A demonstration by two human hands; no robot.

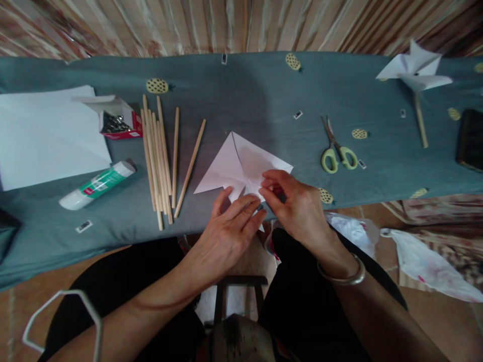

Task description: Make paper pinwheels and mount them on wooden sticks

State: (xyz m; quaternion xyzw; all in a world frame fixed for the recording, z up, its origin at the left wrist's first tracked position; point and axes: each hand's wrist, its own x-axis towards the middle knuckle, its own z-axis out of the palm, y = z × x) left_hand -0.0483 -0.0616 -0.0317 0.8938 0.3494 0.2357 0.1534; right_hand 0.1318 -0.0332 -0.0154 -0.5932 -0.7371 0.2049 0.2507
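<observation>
A sheet of white paper [241, 156], cut inward from its corners, lies at the front edge of the cloth-covered table. My left hand [236, 226] presses its near part, fingers bent over a curled flap close to the middle. With thumb and fingertips pinched together, my right hand [292, 201] grips the paper at its right side near the centre. Whether something small sits between those fingertips is hidden. A finished paper pinwheel [415, 70] on a wooden stick lies at the far right. Scissors [335, 146] with green handles rest partly open right of the paper.
Several wooden sticks [156, 161] lie left of the paper. Beside them are a glue stick [98, 185], an open red box [119, 123] of small metal pieces and white sheets [49, 136]. A dark object [471, 140] sits at the right edge; plastic bags [430, 261] lie below.
</observation>
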